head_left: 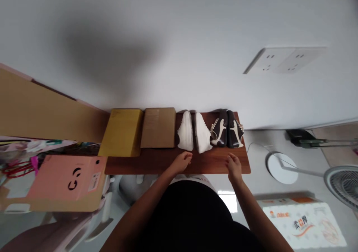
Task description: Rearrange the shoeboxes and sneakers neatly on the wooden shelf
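Left hand (181, 162): grip half-open, empty; white shoes (186, 134) at its 1 o'clock. Right hand (234, 166) likewise; dark shoes (232, 131) at its 12. Pairs sit abreast on worktop (134, 165), likely keeping mates together.

"What clothing can you make out from here?"

"Just a black garment (192, 211), rounded in outline at the front. It's so dark I can't pick out seams."

"And the arms?"

"Slender. The left forearm (156, 192) and right forearm (251, 205) are bare, as are the left fingers (187, 156) and right fingers (232, 158)."
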Available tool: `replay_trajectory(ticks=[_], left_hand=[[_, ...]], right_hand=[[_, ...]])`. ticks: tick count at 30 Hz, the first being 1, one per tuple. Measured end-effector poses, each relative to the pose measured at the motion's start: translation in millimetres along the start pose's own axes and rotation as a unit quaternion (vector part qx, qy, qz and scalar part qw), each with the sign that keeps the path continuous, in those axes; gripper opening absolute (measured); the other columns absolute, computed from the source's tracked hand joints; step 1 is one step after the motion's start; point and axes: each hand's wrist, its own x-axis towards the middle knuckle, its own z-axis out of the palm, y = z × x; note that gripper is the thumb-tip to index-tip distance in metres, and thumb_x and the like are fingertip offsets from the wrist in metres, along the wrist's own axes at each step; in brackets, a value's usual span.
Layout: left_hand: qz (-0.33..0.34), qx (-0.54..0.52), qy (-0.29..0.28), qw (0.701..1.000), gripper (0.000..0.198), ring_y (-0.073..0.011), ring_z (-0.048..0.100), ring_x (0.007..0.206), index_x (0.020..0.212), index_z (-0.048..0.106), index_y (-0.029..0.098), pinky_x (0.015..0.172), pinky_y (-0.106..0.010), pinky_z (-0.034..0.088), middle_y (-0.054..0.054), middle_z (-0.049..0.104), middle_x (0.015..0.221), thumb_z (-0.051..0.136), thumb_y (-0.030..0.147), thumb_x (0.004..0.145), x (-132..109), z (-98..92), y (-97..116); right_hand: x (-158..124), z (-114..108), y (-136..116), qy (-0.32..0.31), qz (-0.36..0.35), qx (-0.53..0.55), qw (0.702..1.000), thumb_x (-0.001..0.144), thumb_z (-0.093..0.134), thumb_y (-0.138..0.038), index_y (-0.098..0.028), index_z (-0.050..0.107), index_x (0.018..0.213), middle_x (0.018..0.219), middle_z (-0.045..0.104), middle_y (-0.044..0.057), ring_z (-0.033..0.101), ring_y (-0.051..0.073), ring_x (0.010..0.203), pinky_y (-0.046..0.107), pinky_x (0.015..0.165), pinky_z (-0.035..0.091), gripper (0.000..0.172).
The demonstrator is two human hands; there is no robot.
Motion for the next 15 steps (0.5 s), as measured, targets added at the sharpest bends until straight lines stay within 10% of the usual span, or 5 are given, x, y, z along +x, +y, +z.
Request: replay_trajectory(ticks=[10, 15], left_hand=[[0.077, 0.043, 0.095, 0.992, 0.03, -0.0202, 0.068, 0.108, 0.111, 0.068, 0.02, 0.1, -0.034, 0.05, -0.009, 0.073, 0.114, 0.054, 0.021, 0.085, -45.8, -138.7, -72.2], [0.093, 0.027, 0.133, 0.986, 0.033, -0.0203, 0.068, 0.109, 0.116, 0.067, 0.019, 0.1, -0.035, 0.05, -0.009, 0.073, 0.115, 0.052, 0.023, 0.087, -67.1, -204.0, -90.2]], right_hand=[[-121.6, 192.1, -80.6, -0.247, 0.071, 0.045, 0.965, 0.072, 0.063, -0.044, -0.022, 0.067, 0.096, 0.09, 0.072, 0.004, 0.064, 0.017, 0.071, 0.027, 0.059, 0.05, 0.034], [-170.6, 274.3, -92.5, -0.304, 0.039, 0.015, 0.952, 0.078, 0.06, -0.033, -0.021, 0.066, 0.109, 0.109, 0.074, 0.007, 0.069, 0.02, 0.095, 0.034, 0.083, 0.056, 0.034]])
